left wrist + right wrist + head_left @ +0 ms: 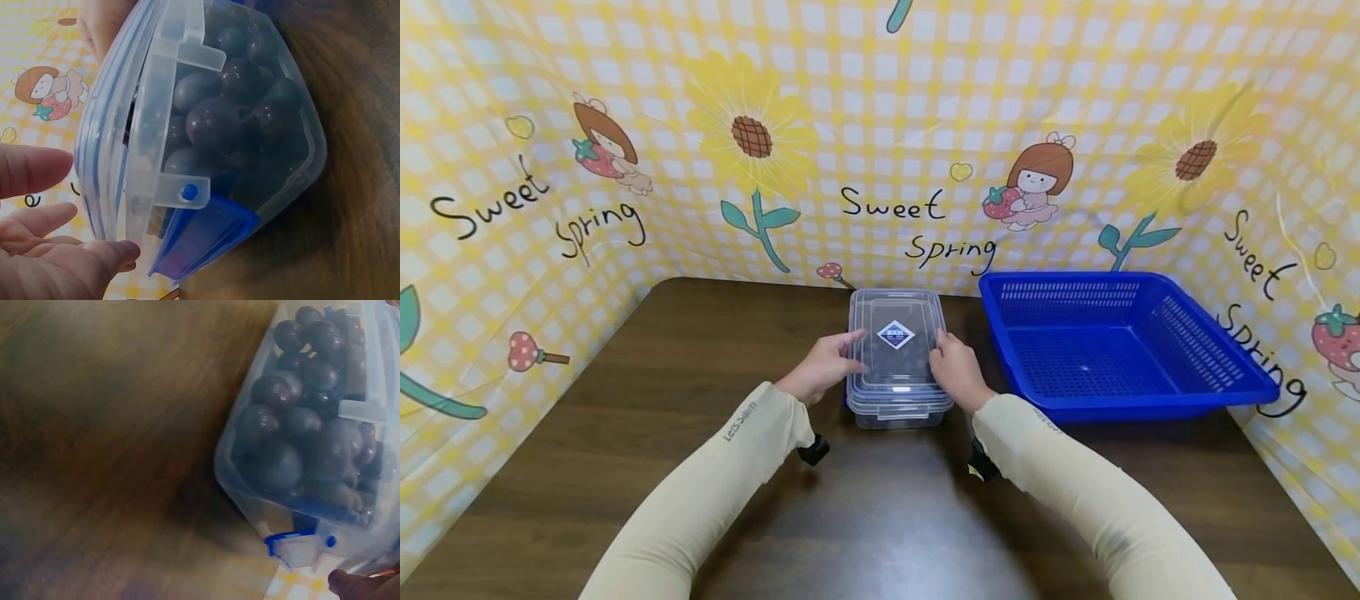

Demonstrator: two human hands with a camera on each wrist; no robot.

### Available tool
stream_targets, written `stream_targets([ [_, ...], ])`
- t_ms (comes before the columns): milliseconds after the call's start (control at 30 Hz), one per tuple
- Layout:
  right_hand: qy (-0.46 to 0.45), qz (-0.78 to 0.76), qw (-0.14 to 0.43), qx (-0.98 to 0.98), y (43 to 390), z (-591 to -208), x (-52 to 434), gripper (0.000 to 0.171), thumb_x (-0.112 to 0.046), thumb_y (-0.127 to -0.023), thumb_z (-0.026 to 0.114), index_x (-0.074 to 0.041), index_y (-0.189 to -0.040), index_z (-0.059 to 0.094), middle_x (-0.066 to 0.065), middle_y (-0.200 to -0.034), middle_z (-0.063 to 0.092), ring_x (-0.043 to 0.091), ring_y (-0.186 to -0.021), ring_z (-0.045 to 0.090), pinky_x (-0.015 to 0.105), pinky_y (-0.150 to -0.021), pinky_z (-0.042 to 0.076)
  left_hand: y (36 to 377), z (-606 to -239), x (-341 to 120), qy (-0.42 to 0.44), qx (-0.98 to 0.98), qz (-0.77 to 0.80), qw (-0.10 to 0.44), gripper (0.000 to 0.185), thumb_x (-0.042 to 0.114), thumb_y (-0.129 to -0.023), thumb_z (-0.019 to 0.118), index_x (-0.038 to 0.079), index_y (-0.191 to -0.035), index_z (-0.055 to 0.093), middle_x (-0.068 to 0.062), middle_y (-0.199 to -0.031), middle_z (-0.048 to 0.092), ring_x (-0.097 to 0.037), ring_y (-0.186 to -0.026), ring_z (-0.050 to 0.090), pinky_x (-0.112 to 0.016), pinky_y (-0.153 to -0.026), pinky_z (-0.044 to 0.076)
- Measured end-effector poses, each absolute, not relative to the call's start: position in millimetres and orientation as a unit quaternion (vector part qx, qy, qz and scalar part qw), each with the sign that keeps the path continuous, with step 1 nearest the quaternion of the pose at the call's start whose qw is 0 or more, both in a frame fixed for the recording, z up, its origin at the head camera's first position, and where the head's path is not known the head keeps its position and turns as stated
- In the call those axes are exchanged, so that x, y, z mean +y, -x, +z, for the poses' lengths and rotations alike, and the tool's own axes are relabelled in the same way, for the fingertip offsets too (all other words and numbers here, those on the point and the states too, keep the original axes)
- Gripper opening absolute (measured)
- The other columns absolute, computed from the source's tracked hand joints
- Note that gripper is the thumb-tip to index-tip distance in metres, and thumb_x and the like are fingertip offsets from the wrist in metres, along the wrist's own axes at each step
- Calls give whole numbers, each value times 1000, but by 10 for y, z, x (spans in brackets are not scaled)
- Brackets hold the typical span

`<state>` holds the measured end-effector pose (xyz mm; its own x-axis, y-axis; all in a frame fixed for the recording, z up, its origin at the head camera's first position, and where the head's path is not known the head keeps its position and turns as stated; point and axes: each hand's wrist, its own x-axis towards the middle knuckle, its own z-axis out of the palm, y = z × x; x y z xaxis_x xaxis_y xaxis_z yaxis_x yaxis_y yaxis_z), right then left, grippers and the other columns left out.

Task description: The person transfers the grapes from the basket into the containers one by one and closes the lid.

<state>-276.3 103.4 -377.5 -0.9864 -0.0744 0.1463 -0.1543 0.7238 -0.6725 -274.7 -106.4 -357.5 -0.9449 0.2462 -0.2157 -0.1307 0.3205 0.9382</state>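
Both hands are on the clear lidded container (pixel 896 357) — it sits mid-table on the brown table (pixel 700 350), at about 9 o'clock from the blue basket (pixel 1120 346). Left hand (pixel 820 369) at the box's 9 o'clock edge, fingers relaxed and laid against the lid's side, not curled round it. Right hand (pixel 953 371) at 3 o'clock, fingers likewise resting on the lid edge. Through the wall — dark round fruits (pixel 215 122) packed inside, lid on, a blue latch (pixel 200 240) at the corner.

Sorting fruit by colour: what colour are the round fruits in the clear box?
Dark purple fruits, seen best in the left wrist view.
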Motion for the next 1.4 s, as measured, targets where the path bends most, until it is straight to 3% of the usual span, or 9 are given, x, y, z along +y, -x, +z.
stream_targets([
  [167,-60,376,67,-922,2747,-3824,1042,47,-8,-95,42,7,-139,42,23,-138,49,37,-123,50,48,-101,40,2765,-3638,-1067,-44,811,557,171,65,-5,-91,57,2,-149,29,-18,-153,28,-33,-140,28,-44,-111,27],
  [533,-65,356,37,-932,2770,-3805,1049,46,-9,-97,41,8,-140,40,24,-141,44,34,-130,43,45,-106,35,2753,-3721,-1101,-37,820,546,167,65,6,-94,59,3,-150,27,-15,-156,20,-31,-143,19,-43,-112,22],
  [967,-82,332,11,-940,2810,-3772,1080,46,-13,-99,37,6,-140,40,21,-144,41,32,-135,37,43,-110,30,2725,-3734,-1104,-28,825,538,169,66,9,-95,60,5,-150,25,-15,-156,17,-29,-144,13,-42,-113,18],
  [1400,-74,341,30,-937,2734,-3825,1062,46,-12,-97,39,5,-140,42,21,-143,42,32,-134,39,43,-108,32,2676,-3758,-1110,-42,831,530,162,65,6,-95,59,0,-149,25,-17,-155,19,-31,-143,17,-42,-112,22],
])
